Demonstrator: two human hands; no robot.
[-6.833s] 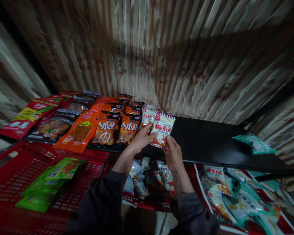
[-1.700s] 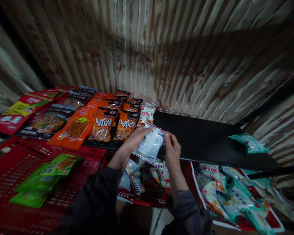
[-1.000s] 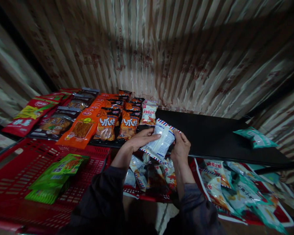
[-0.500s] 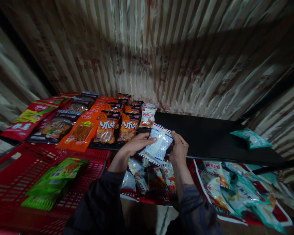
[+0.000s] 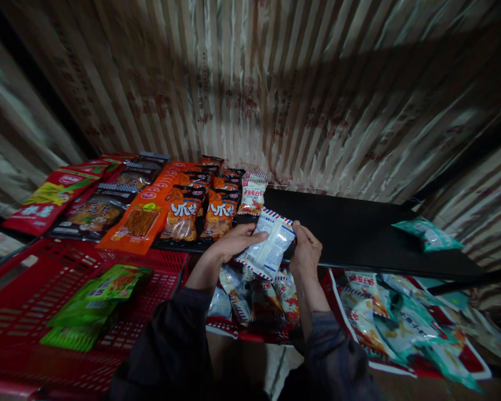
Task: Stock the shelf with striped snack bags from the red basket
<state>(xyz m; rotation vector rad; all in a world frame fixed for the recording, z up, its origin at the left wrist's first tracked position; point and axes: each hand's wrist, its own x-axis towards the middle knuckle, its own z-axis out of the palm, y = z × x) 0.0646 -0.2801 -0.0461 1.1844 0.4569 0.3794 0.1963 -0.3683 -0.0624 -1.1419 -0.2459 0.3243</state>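
Between my two hands is a white snack bag (image 5: 269,245) with red-and-blue striped ends, its printed back facing up. My left hand (image 5: 239,243) grips its left side, thumb lying across the top. At the upper right edge, the fingers of my right hand (image 5: 305,245) pinch the bag. It is held over the front edge of the black shelf (image 5: 342,228). Just behind it, a similar white bag (image 5: 254,192) lies on the shelf, beside orange-and-black snack bags (image 5: 220,213). Below my hands, more striped bags (image 5: 267,301) fill a container.
Farther left on the shelf lie an orange packet (image 5: 138,223), dark brown packets (image 5: 94,211) and red packets (image 5: 54,197). A teal bag (image 5: 428,234) rests at the right end. Below stand a red basket (image 5: 16,312) with green packets (image 5: 96,301) and a box with teal bags (image 5: 413,320).
My view has shifted very slightly. Both hands keep the same hold on the white snack bag, which has barely moved.
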